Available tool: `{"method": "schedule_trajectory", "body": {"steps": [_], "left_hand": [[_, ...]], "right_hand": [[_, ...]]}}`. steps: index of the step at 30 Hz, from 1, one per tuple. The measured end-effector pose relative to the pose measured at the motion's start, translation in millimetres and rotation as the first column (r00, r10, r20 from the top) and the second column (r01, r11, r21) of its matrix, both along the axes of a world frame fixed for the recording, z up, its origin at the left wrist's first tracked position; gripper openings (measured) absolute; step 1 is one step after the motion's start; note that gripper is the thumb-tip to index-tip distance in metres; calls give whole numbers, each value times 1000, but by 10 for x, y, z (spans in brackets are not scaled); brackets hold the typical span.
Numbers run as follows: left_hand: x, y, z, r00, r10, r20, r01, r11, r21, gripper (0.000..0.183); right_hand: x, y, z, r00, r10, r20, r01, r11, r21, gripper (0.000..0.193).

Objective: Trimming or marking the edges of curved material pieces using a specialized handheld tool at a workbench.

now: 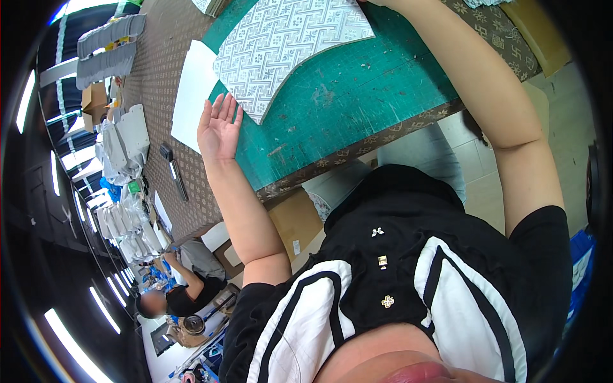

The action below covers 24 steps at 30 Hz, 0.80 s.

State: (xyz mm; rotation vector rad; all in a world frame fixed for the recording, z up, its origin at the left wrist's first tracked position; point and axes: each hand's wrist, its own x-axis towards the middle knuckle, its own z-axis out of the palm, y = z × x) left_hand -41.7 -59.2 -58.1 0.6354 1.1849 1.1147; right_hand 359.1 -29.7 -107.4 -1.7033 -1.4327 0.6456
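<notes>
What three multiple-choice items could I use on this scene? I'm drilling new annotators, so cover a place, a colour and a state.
1. Where does the left hand rest?
A. on the cutting mat's left edge
B. on the floor
C. on a box

2. What colour is the mat?
A. red
B. green
C. yellow

3. How is the left hand?
A. fisted
B. gripping a knife
C. open, fingers spread

Answers: 1 A, it lies beside the patterned sheet. 2 B, the mat is teal-green. 3 C, the palm is flat and holds nothing.

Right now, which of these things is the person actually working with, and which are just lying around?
In use: patterned sheet, green cutting mat, left hand resting open at the mat's edge.

Lying about: white paper, utility knife, plastic-bagged white pieces, cardboard box.
</notes>
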Motion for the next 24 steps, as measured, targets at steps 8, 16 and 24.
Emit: {"method": "schedule_trajectory", "body": {"steps": [8,16,24], "left_hand": [[15,-7,-1,999,-30,-38,31,999,22,58],[46,-10,-25,997,-28,-72,30,999,26,59],[41,4,-51,999,-14,-45,16,999,51,58]], "right_hand": [[35,44,-68,999,24,-28,-23,999,37,39],[40,-81,102,988,29,-153,-41,996,-74,33],[33,-63,27,988,30,-152,-32,999,-11,31]]}}
